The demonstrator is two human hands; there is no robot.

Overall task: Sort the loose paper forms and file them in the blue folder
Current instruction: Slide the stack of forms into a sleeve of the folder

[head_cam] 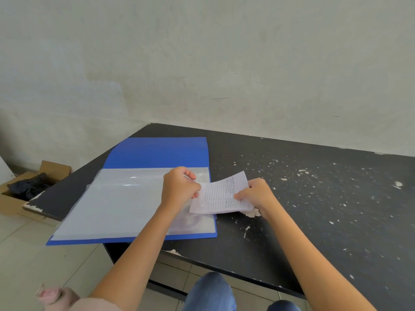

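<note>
black table point(314, 198), chipped | blue folder point(155, 153) open at its left corner, clear sleeves point(125, 205) up | paper forms point(221, 195) at sleeve's right edge | left hand point(179, 187) pinches sleeve opening | right hand point(256, 195) grips the forms

Folder point(155, 153) lies open on the table point(314, 198), left of the fingers point(241, 195); forms point(221, 196) sit between both hands' fingers, overlapping its right edge.

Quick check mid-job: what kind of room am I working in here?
Probably a bare back room or storeroom used as an office: a worn black table with chipped surface, a stained plaster wall, and an open cardboard box on the tiled floor.
</note>
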